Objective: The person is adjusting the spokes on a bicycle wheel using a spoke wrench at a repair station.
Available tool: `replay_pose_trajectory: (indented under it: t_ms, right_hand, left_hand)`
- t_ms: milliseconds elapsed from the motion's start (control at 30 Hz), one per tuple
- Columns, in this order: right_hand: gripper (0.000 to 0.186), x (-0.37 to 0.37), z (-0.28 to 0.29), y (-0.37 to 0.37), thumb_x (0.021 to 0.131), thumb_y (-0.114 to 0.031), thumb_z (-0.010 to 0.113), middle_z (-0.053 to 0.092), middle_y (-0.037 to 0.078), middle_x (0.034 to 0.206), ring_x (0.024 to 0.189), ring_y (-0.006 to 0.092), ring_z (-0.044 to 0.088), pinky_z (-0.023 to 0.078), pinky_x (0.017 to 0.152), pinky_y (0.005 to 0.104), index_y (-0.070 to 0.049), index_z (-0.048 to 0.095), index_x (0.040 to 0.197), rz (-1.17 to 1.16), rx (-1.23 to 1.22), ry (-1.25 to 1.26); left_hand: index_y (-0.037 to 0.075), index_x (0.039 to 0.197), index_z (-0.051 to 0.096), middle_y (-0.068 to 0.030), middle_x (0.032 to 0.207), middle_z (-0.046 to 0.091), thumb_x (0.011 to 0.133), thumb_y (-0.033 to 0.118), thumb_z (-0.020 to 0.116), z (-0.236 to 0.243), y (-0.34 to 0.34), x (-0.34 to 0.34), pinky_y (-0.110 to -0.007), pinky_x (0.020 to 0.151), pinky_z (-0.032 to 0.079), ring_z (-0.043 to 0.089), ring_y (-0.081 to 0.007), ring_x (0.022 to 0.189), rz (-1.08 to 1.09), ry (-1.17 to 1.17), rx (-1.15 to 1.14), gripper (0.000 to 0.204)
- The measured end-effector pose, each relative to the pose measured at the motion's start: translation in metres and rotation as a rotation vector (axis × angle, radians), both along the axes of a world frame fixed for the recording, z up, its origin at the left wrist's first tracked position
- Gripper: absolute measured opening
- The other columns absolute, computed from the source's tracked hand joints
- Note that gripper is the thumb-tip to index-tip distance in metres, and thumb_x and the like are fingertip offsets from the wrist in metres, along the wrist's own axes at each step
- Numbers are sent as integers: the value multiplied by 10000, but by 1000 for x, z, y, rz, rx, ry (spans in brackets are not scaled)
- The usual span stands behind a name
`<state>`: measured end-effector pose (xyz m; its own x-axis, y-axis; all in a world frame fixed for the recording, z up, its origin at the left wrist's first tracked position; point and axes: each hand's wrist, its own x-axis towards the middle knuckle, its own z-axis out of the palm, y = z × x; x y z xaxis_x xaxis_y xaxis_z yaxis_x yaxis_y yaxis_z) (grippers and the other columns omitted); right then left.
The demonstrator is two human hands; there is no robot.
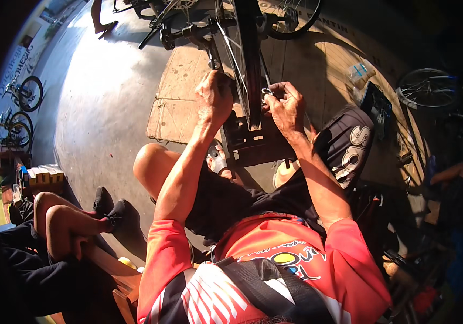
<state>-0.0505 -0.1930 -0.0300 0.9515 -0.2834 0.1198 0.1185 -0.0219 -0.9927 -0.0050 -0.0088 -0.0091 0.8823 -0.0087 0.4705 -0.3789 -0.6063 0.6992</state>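
A bicycle wheel (249, 65) stands upright before me, seen nearly edge-on, with its spokes to the left of the dark tyre. Its lower edge sits over a black slotted metal stand (250, 136). My left hand (213, 101) is closed beside the wheel's left side, just below a silver metal part (213, 56); its fingertips are in shadow, so what they grip is hidden. On the right side of the tyre, the thumb and fingers of my right hand (286, 108) pinch a small silver metal part (266, 93).
Flattened cardboard (175, 94) lies on the concrete floor under the stand. At right are a plastic bag (361, 73), a dark crate (376, 105) and a loose wheel (427, 88). A seated person's legs (72, 216) are at lower left. Parked bicycles (26, 94) stand far left.
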Motion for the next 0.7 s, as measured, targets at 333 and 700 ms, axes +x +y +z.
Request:
replay_pose_trajectory:
  t_ms: [333, 700]
  right_hand:
    - [114, 2, 0, 2, 843, -30, 656, 683, 70, 743, 586, 108, 651, 537, 529, 272, 14, 637, 946, -43, -114, 14]
    - [207, 4, -5, 0, 761, -18, 757, 692, 57, 745, 679, 129, 645, 508, 637, 305, -37, 672, 949, -40, -282, -94]
  left_hand:
    - [-37, 1051, 567, -261, 966, 669, 794, -61, 523, -15, -11, -4, -494, 838, 522, 660, -447, 934, -98, 170, -111, 262]
    - [-40, 1083, 553, -282, 986, 662, 788, -67, 532, -19, -10, -3, -513, 841, 516, 650, -472, 945, -147, 156, -107, 297]
